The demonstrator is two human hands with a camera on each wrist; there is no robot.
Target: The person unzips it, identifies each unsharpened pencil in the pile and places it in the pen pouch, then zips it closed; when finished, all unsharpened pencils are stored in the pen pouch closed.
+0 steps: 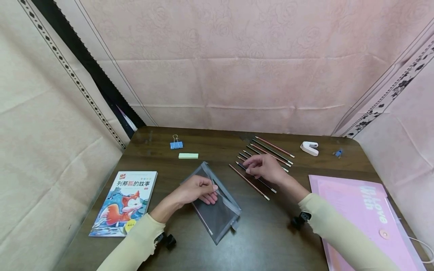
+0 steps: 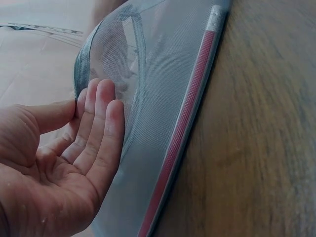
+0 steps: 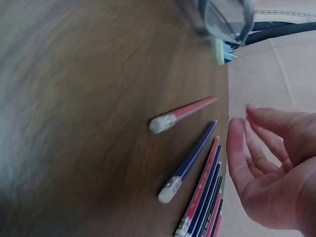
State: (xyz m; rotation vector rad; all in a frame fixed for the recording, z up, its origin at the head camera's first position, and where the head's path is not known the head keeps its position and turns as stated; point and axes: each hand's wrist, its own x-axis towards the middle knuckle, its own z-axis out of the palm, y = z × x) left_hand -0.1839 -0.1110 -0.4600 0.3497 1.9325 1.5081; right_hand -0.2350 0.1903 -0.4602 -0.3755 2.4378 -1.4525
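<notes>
Left hand point(image 1: 197, 190) pinches a mesh pouch point(image 1: 217, 216), central on the tabletop point(image 1: 281, 233), probably to hold its mouth wide; right hand point(image 1: 266, 169), empty, fingertips narrowly apart, hovers over pencils point(image 1: 270, 155) nearer the far edge.

We see a grey mesh pouch point(image 1: 218, 218) open at its zip edge, beside a slanting row of pencils point(image 1: 270, 154).
The pouch lies diagonally on the counter point(image 1: 271, 241), see-through, its upper rim pinched by the left grip point(image 1: 196, 190); through its mesh we make out one red pencil point(image 2: 181, 121) lying along the far edge from the zip, its pale end plain. To the right we find the loose pencils, red, dark blue and blackish, roughly parallel, white erasers toward the near right. A red pencil point(image 1: 249, 181) lies nearest the pouch, slightly apart from a dark blue pencil point(image 3: 188, 160), over which the right grip point(image 1: 264, 168) curves without holding any.
</notes>
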